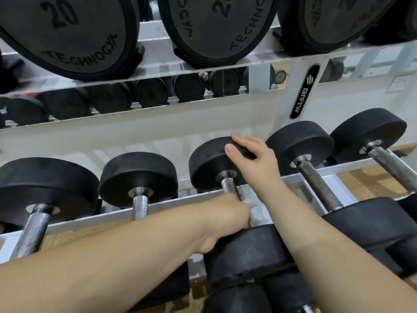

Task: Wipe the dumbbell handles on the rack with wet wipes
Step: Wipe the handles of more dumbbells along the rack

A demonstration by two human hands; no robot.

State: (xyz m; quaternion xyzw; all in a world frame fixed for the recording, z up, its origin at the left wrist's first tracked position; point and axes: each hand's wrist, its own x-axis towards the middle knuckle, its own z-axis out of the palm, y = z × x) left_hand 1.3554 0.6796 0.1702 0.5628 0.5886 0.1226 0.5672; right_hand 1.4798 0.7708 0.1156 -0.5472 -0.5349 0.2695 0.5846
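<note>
In the head view the right hand pinches the dumbbell head steady just beyond the left hand, which curls the wet wipe round the handle; it should twist while sliding toward that head to cover the bare knurling.

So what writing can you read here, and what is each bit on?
"20" and "TECHNOGY", its end cut off: left upper dumbbell head.
"20", clipped by the frame edge, and "TECHNO": middle upper dumbbell head.
"BRTW": black label on the white rack post.
Right upper dumbbell head: raised lettering, too blurred to read.
</note>
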